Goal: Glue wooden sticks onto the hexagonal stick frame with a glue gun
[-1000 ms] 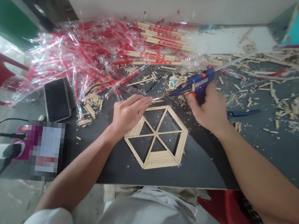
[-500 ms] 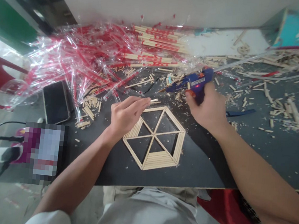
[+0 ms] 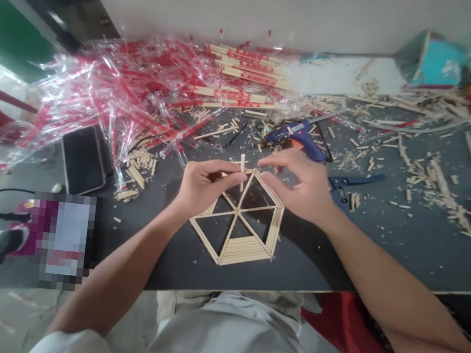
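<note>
A short wooden stick (image 3: 242, 164) stands nearly upright between the thumb and fingers of my left hand (image 3: 207, 186). Below it on the dark table lies a hexagonal frame of wooden sticks (image 3: 249, 246), with spokes meeting at its centre and rows of sticks filling some sections. My right hand (image 3: 302, 184) hovers over the frame's upper right side, fingers apart and nothing in them, close to the held stick. Just beyond the right hand, a blue glue gun (image 3: 296, 133) rests on the table. Blue-handled pliers (image 3: 355, 182) lie to its right, partly behind that hand.
Red and clear plastic wrappers (image 3: 135, 87) heap at the back left, beside wrapped chopsticks (image 3: 246, 74). Cut stick pieces (image 3: 137, 172) and scraps are scattered around. A dark phone (image 3: 83, 160) and a power bank-like pixelated object (image 3: 68, 237) lie left. The table's front edge (image 3: 324, 290) is near my body.
My right hand has let go of the glue gun, which now lies on the table, and moved left toward my left hand. The stick in my left hand has turned upright.
</note>
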A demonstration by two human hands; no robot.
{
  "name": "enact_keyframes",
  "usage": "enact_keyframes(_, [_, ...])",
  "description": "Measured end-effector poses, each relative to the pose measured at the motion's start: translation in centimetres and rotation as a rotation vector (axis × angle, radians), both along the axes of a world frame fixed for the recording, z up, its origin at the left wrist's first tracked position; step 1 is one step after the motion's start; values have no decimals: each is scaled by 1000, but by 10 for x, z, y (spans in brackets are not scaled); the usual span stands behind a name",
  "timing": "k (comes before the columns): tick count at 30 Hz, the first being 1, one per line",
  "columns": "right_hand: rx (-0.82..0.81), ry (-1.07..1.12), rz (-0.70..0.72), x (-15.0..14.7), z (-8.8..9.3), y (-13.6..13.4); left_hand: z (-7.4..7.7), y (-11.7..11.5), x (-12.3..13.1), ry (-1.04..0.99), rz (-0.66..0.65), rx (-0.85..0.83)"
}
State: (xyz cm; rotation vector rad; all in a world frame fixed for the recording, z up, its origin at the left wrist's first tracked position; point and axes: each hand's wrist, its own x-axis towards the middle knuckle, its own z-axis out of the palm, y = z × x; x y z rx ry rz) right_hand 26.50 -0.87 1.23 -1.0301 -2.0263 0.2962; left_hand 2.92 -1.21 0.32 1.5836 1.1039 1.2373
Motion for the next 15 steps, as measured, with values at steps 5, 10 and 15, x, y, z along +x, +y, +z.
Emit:
enact_keyframes(5, [400,-128,88,-12,-11,-6,1,3,2,-166,-28,-192])
enact_keyframes(10, [483,-179,70,-14,-14,-9,3,4,2,-206,-96,-388])
enact_keyframes(15, [480,-257,104,-17,-12,-10,5,3,-1,-113,-133,-379])
